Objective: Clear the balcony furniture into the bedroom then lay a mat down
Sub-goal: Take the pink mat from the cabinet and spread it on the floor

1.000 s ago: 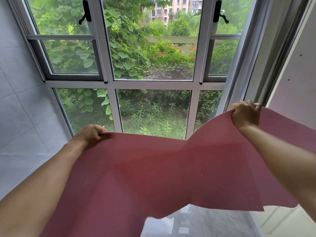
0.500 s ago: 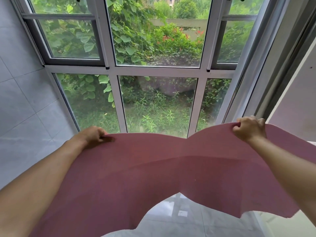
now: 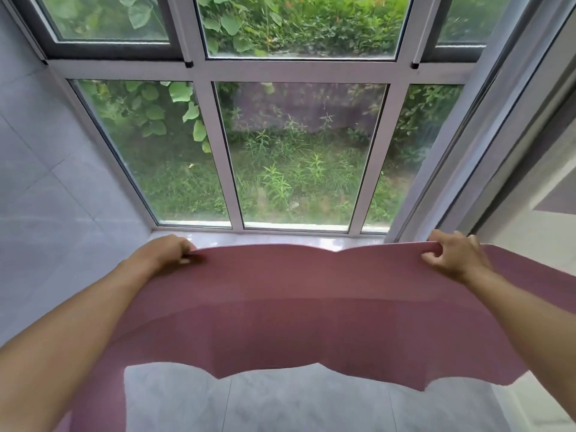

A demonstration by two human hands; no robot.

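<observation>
Two hands, one mat. Item: dusky-pink thin flexible foam mat (image 3: 280,307), held clear of the grey tiled balcony floor (image 3: 280,403). Its far edge is raised near the floor's far edge below the white-framed window (image 3: 224,157), its middle sags, and its near left part hangs down out of view. Left hand (image 3: 168,251): fingers curled round the mat's far edge toward its left corner. Right hand (image 3: 452,257): fingers and thumb pinching the same edge toward its right corner. Step, as judged: the last one, laying the mat. Next move calls for lowering that edge level along the floor's far edge, square to the window, then letting go and smoothing flat.
</observation>
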